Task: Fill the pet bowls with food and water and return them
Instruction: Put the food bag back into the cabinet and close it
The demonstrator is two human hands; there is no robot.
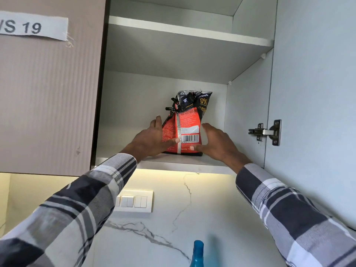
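A red and black pet food bag (187, 120) stands upright on the lowest shelf (185, 163) of an open wall cabinet, its top crumpled and folded. My left hand (152, 138) presses against the bag's left side, thumb across its front. On the other side, my right hand (215, 142) cups the bag's right edge with the thumb touching the lower front. Both arms reach up in checked sleeves. No pet bowls are in view.
The cabinet door (312, 93) hangs open at the right, with a metal hinge (266, 132). A closed door with a "19" label (32, 26) is at the left. Below are a marble backsplash, a switch plate (134, 201) and a blue bottle top (197, 253).
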